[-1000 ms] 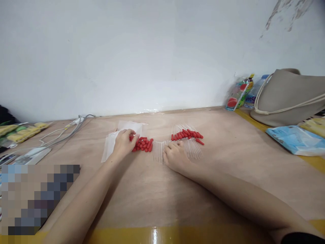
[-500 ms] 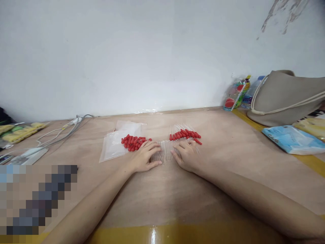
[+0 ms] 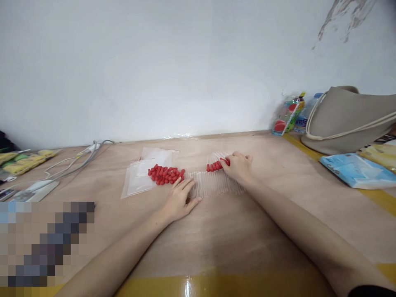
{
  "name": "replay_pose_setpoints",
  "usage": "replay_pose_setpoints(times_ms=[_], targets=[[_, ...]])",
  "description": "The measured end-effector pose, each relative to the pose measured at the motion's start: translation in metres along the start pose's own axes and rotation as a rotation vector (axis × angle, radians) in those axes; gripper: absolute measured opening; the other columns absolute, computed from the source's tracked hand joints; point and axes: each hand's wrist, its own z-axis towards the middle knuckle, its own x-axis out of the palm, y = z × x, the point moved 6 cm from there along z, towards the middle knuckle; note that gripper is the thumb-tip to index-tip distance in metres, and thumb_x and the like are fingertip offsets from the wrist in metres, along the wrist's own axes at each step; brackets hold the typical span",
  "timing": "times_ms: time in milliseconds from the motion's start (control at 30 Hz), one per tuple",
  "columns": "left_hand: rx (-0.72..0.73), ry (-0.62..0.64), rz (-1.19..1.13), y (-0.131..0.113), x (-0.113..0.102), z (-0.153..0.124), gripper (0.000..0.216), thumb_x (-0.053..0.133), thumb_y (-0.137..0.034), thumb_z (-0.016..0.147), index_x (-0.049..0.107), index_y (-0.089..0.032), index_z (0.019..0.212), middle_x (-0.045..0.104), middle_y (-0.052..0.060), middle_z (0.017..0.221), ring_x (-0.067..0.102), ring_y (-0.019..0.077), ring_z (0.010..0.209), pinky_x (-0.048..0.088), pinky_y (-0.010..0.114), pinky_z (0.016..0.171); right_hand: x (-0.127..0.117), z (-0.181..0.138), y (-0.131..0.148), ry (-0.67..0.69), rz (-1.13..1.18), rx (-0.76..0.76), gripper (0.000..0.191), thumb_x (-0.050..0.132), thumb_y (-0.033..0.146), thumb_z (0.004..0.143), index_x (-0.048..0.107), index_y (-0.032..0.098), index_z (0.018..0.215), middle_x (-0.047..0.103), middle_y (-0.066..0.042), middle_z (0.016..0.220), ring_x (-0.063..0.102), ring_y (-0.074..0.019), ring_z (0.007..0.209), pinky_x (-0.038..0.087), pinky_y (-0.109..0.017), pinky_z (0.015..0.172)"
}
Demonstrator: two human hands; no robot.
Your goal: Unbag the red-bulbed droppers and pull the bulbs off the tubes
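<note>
A row of thin clear tubes (image 3: 207, 183) lies side by side on the table between my hands. My left hand (image 3: 182, 199) rests at the row's left end, fingers stretched out and thumb apart, holding nothing. Just beyond it sits a pile of loose red rubber bulbs (image 3: 162, 174). At the far side of the tubes is a line of red bulbs (image 3: 214, 166), with more clear tubes (image 3: 216, 156) reaching out behind them. My right hand (image 3: 239, 166) is curled over the right part of this line, its fingers closed around bulbs that it mostly hides.
Clear plastic bags (image 3: 133, 181) lie under and beside the bulb pile. Cables (image 3: 89, 159) and a power strip (image 3: 40, 190) are at the left. A blue-and-white packet (image 3: 355, 170), a grey bag (image 3: 352, 119) and bottles (image 3: 286, 115) stand or lie at the right.
My right hand has moved from the near tubes, away and slightly right, onto the red bulbs, uncovering the tube row. My left hand has shifted slightly nearer.
</note>
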Motion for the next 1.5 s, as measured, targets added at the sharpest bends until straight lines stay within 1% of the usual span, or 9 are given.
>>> replay_pose_setpoints(times_ms=[200,367,500,700,900,1000,1267,1400,1500], targets=[[0.029,0.061,-0.093,0.015,0.0,0.003,0.049,0.047,-0.044,0.083,0.044,-0.017,0.124,0.046,0.011,0.13,0.041,0.0204,0.122,0.028,0.045,0.106,0.007,0.003,0.0,0.01,0.009,0.049,0.03,0.042,0.033,0.082,0.066,0.018,0.072,0.06,-0.007,0.081,0.05,-0.0192,0.077,0.02,-0.035,0.072],[0.03,0.081,-0.131,0.009,0.001,0.002,0.056,0.05,-0.049,0.08,0.043,-0.017,0.126,0.042,0.012,0.134,0.039,0.0224,0.124,0.026,0.048,0.106,-0.002,0.001,-0.002,-0.103,0.112,0.052,0.029,0.043,0.032,0.083,0.065,0.019,0.069,0.06,-0.005,0.077,0.05,-0.0171,0.074,0.019,-0.034,0.072],[0.062,0.08,-0.064,0.0,0.003,0.007,0.07,0.053,-0.059,0.072,0.043,-0.016,0.126,0.038,0.015,0.136,0.034,0.0267,0.127,0.013,0.053,0.108,-0.014,-0.015,-0.003,-0.22,0.214,-0.056,0.027,0.046,0.035,0.083,0.065,0.019,0.072,0.06,-0.002,0.073,0.05,-0.0155,0.072,0.019,-0.034,0.074],[0.072,0.127,-0.054,-0.004,0.011,0.017,0.054,0.044,-0.051,0.082,0.043,-0.019,0.126,0.042,0.012,0.134,0.036,0.0223,0.126,0.013,0.051,0.109,-0.026,-0.052,-0.01,-0.264,0.345,-0.268,0.022,0.047,0.032,0.085,0.065,0.021,0.082,0.059,-0.001,0.072,0.052,-0.0134,0.072,0.022,-0.033,0.078],[0.09,-0.088,-0.016,-0.006,-0.001,0.014,0.063,0.05,-0.049,0.079,0.036,-0.016,0.131,0.042,0.014,0.133,0.034,0.0263,0.126,0.018,0.052,0.107,-0.025,-0.069,-0.016,-0.135,0.463,-0.306,0.019,0.048,0.031,0.085,0.065,0.021,0.084,0.056,-0.001,0.07,0.051,-0.0143,0.072,0.029,-0.03,0.07],[0.15,-0.196,0.006,-0.014,-0.009,0.009,0.054,0.051,-0.043,0.081,0.04,-0.018,0.128,0.05,0.011,0.125,0.037,0.0257,0.123,0.02,0.05,0.106,-0.026,-0.074,-0.005,-0.084,0.503,-0.367,0.019,0.048,0.031,0.085,0.065,0.022,0.083,0.055,-0.002,0.07,0.049,-0.0148,0.071,0.031,-0.031,0.07],[0.293,-0.278,0.047,-0.037,-0.012,0.001,0.016,0.053,-0.022,0.083,0.059,-0.022,0.098,0.065,0.0,0.081,0.056,0.0144,0.082,0.035,0.039,0.091,-0.029,-0.086,0.028,-0.003,0.609,-0.519,0.019,0.046,0.027,0.086,0.064,0.021,0.085,0.055,-0.002,0.069,0.048,-0.0141,0.067,0.034,-0.03,0.067],[0.325,-0.295,0.104,-0.042,-0.012,0.0,0.012,0.052,-0.02,0.083,0.059,-0.019,0.093,0.063,0.0,0.075,0.053,0.0139,0.075,0.037,0.036,0.083,-0.029,-0.088,0.036,-0.021,0.521,-0.579,0.018,0.054,0.034,0.081,0.063,0.02,0.088,0.061,-0.004,0.083,0.051,-0.0161,0.077,0.033,-0.033,0.074],[0.363,-0.278,0.154,-0.047,-0.011,0.0,0.012,0.05,-0.019,0.084,0.058,-0.018,0.093,0.061,0.001,0.072,0.051,0.0141,0.071,0.038,0.034,0.075,-0.029,-0.094,0.045,-0.082,0.435,-0.689,0.019,0.055,0.033,0.082,0.062,0.021,0.095,0.063,-0.002,0.079,0.052,-0.0148,0.075,0.031,-0.034,0.076]])
